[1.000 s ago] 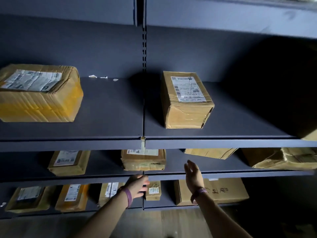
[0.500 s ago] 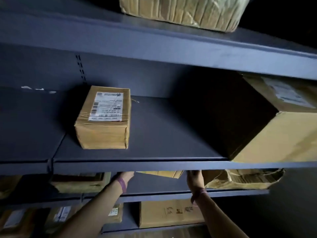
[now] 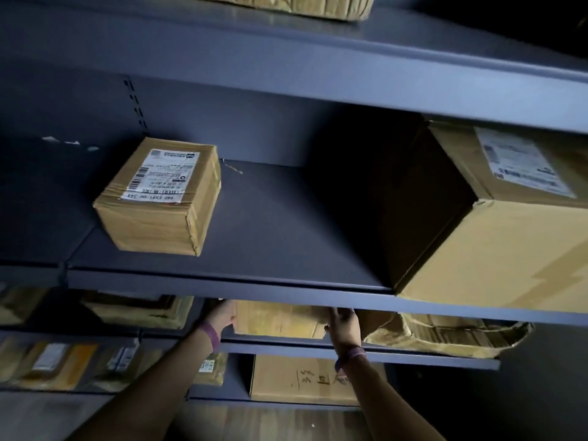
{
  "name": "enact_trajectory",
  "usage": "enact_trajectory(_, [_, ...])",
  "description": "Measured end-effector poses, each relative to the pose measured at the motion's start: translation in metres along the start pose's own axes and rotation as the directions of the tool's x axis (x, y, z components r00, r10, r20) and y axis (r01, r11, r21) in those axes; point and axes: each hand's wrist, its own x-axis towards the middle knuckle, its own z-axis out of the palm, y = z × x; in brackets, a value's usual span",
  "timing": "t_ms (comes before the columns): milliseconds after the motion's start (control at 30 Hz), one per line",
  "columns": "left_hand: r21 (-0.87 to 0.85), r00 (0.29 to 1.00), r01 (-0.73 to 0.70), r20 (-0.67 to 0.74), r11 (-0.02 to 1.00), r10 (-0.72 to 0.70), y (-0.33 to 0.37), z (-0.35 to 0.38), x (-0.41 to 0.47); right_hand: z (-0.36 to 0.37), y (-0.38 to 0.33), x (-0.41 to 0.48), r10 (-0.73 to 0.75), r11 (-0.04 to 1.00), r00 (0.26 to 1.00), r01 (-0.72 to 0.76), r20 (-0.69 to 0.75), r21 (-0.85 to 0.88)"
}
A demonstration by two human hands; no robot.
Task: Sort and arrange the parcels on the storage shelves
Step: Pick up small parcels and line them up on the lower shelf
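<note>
A flat brown parcel (image 3: pixel 280 321) lies on the second shelf from below, partly hidden by the shelf edge (image 3: pixel 286 292) above it. My left hand (image 3: pixel 224 316) holds its left end and my right hand (image 3: pixel 343 326) grips its right end; the fingertips of both are hidden under the shelf edge. On the shelf above, a small taped parcel (image 3: pixel 159 198) with a white label sits left of centre, and a large cardboard box (image 3: pixel 496 237) stands at the right.
A crumpled brown parcel (image 3: pixel 445 335) lies right of my right hand. More parcels sit at lower left (image 3: pixel 140 311), and a box with handwriting (image 3: pixel 302 381) is on the bottom shelf. A wrapped parcel (image 3: pixel 302 4) overhangs the top shelf. Bare shelf surface (image 3: pixel 286 224) separates the small parcel from the large box.
My view has tilted up and to the right. Both hands have reached from the shelf front into the lower shelf and taken hold of the flat parcel's ends.
</note>
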Motion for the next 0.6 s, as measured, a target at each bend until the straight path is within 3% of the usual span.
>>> enact_trajectory(133, [0.064,0.998,-0.046,0.048,0.997,0.043,-0.012,-0.017,-0.025,-0.011,0.007,-0.033,0.029,0.972,0.999,-0.034,0.024,0.232])
enact_trajectory(267, [0.078,0.992,-0.073,0.108,0.994,0.065,-0.033,-0.036,-0.045,-0.024,0.028,-0.069,0.033,0.967,0.999,-0.043,0.041,0.253])
enact_trajectory(433, [0.358,0.990,-0.136,0.090,0.924,0.110,-0.048,-0.061,-0.060,-0.036,0.044,-0.103,-0.067,0.994,0.990,0.056,0.121,0.098])
enact_trajectory(600, [0.306,0.992,-0.064,-0.082,0.950,0.093,-0.057,-0.064,-0.065,-0.040,0.052,-0.111,-0.076,0.997,0.994,0.078,0.080,-0.019])
